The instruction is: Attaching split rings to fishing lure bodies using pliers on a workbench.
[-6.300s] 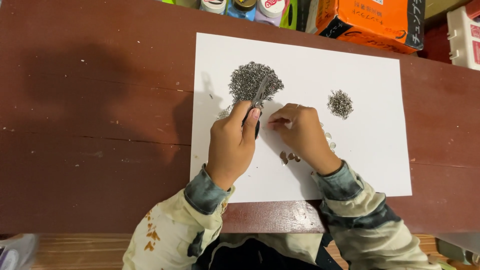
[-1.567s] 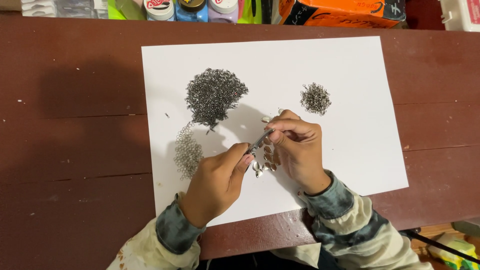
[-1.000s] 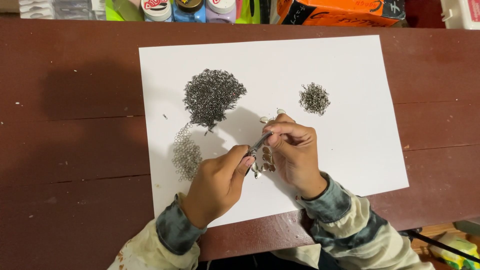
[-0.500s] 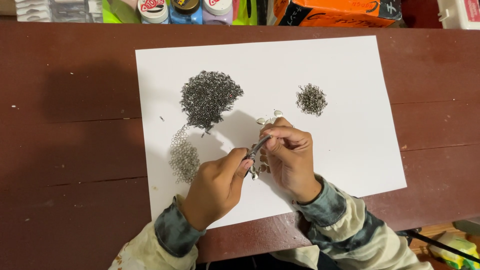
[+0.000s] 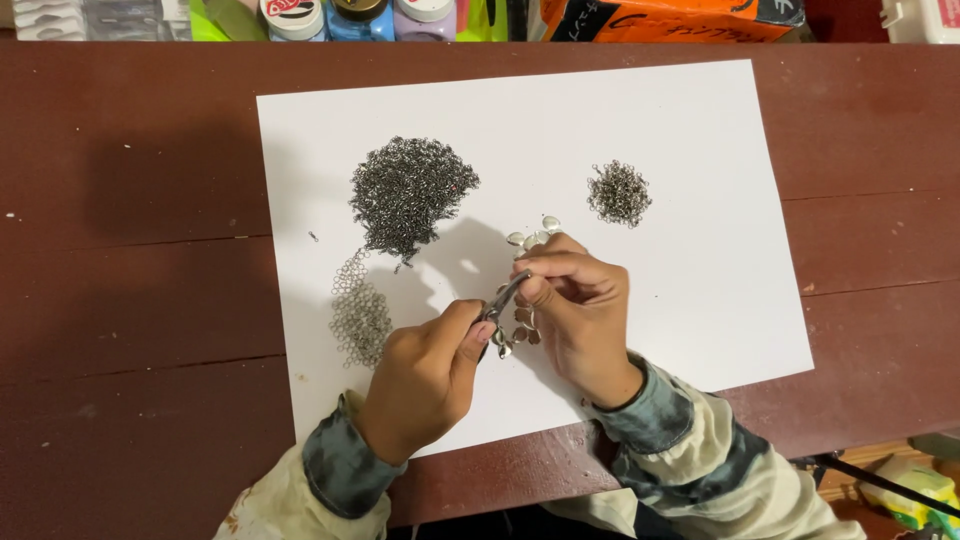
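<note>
holding a tiny ring (image 5: 520,283) tight in my right hand (image 5: 578,312), over the white paper (image 5: 690,150). my left hand (image 5: 425,375) is closed around small pliers (image 5: 498,303). i think the ring is light, hard and slippery, so grab its edge. ring piles (image 5: 410,192) sit near.

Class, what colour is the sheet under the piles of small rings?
White: the sheet shows plainly in the head view.

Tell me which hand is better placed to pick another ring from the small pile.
Right, probably. The right hand lies nearer the small ring pile, with bare paper between them; the left hand grips the pliers and sits farther away.
</note>
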